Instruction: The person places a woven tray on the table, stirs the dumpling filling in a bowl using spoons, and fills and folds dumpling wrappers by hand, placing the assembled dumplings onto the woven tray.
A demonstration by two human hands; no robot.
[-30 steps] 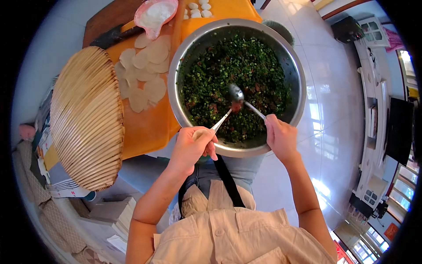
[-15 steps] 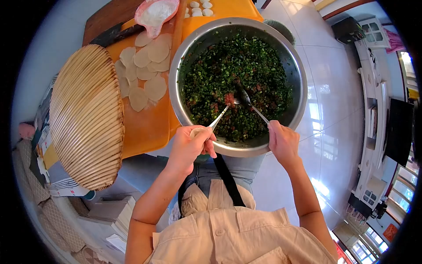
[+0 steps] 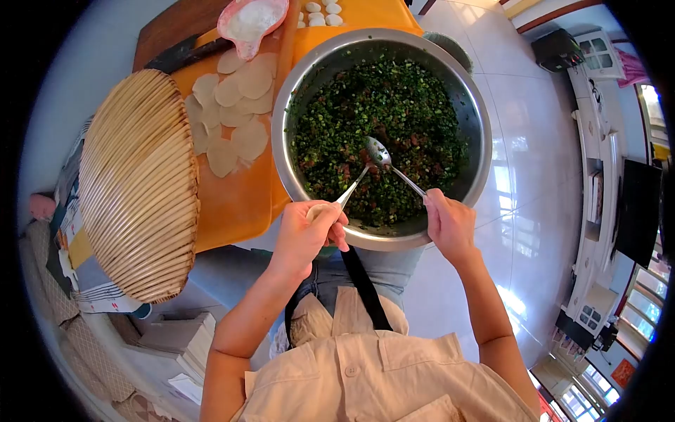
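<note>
left hand (image 3: 307,228): closed on a metal utensil (image 3: 353,187), with a piece of pale dough (image 3: 318,210). right hand (image 3: 451,221): gripping a spoon (image 3: 378,149). both tools meet over chopped green mixture (image 3: 365,91) inside a steel bowl (image 3: 484,141); exact contact unclear. left of bowl: overlapping dough rounds (image 3: 249,141). beyond: pink dish (image 3: 245,49) containing white powder (image 3: 253,21).

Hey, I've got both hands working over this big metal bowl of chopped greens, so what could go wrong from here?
The wide, round stainless-steel bowl juts past the flat orange surface; its support is hidden, so pressing hard might tip it.

The right hand's shiny silver metal spoon meets or nearly meets the left hand's thin silver utensil; a knock could flick filling.

The pale, flat, round dough pieces overlap, so they might stick together.
</note>
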